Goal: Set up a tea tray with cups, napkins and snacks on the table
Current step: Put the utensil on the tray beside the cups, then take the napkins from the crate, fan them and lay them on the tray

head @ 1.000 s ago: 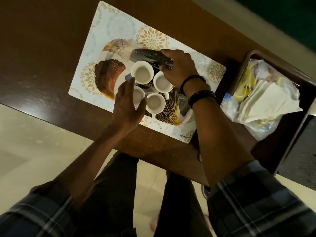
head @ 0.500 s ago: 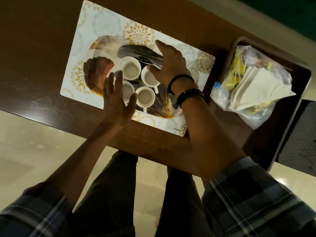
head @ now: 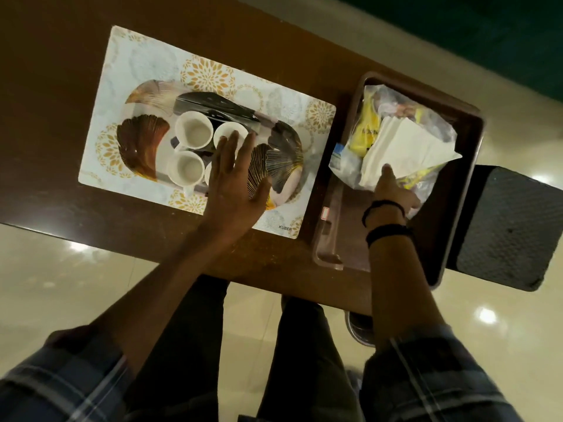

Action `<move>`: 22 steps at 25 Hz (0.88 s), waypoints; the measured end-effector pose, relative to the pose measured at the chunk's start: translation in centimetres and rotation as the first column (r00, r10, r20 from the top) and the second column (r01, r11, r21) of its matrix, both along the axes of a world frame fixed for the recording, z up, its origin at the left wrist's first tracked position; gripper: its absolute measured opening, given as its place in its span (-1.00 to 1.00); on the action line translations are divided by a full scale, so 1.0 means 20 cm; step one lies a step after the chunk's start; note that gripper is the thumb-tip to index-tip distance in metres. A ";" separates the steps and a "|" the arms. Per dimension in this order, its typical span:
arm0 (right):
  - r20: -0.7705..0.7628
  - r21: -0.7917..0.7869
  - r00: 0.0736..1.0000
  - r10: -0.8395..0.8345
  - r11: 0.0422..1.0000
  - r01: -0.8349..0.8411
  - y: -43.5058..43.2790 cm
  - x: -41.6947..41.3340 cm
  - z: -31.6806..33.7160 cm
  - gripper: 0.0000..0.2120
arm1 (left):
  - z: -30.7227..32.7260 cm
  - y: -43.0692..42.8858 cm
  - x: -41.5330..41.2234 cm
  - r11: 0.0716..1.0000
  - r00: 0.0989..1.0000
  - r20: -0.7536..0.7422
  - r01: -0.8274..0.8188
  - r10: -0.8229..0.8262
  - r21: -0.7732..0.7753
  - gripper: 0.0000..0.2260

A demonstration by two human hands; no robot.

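Your left hand, fingers spread flat, hides the fourth of the small white ceramic cups on the leaf-patterned oval tray. At three o'clock, your right hand touches the folded white paper napkins; its grip is too hidden to tell.

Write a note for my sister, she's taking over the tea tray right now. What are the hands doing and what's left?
Left hand: open, spread flat over the cups on the patterned tray, holding nothing.
Right hand: reaching to the white napkins in the brown tray; whether it grips them yet is unclear.
Cups sit grouped on the patterned tray, on the placemat.
Napkins lie on clear snack bags in the brown tray.
Done: cups placed.
Left: move napkins and snacks over.
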State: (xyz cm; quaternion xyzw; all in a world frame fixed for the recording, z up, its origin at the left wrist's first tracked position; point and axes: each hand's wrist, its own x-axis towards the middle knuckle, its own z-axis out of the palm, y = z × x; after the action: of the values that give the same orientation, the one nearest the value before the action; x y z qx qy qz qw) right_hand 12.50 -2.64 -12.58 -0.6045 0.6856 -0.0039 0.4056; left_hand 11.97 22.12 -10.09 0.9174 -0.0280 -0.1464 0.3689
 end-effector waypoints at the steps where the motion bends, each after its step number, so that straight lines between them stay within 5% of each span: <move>1: 0.052 0.074 0.998 -0.018 0.997 0.014 -0.05 0.00 -0.03 -0.24 | 0.00 -0.02 -0.02 1.000 1.000 -0.008 0.012 -0.012 -0.002 -0.40; 5: 0.128 0.292 0.987 -0.097 0.955 0.056 -0.17 0.02 -0.09 -0.23 | 0.04 -0.02 -0.11 0.997 0.997 0.012 0.071 -0.071 -0.003 -0.43; 8: 0.197 0.458 0.975 -0.106 0.889 0.004 -0.17 0.02 0.01 -0.47 | 0.12 0.01 -0.15 0.995 0.995 -0.010 0.094 -0.095 -0.038 -0.50; 12: 0.439 0.530 0.861 -0.258 0.848 -0.016 -0.03 -0.07 0.39 -0.69 | 0.39 0.05 -0.18 0.984 0.984 -0.140 0.088 -0.110 -0.156 -0.56; 16: 0.557 0.552 0.813 -0.170 0.807 -0.209 0.27 -0.19 0.85 -0.63 | 0.72 0.07 -0.19 0.932 0.931 -0.364 -0.095 -0.042 -0.351 -0.65; 19: 0.654 0.526 0.756 -0.024 0.732 -0.432 0.57 -0.29 1.16 -0.65 | 0.97 0.14 -0.21 0.733 0.768 -0.640 -0.433 -0.004 -0.525 -0.55; 22: 0.736 0.467 0.670 0.101 0.641 -0.609 0.81 -0.36 1.32 -0.72 | 1.15 0.26 -0.20 0.349 0.605 -0.793 -0.730 -0.070 -0.588 -0.38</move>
State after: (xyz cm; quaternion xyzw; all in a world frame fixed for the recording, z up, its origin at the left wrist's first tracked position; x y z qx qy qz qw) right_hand 5.22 13.47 13.88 -0.5012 0.3064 0.1248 0.7996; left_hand 8.04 27.38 12.87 0.4242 0.2523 -0.3587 0.7923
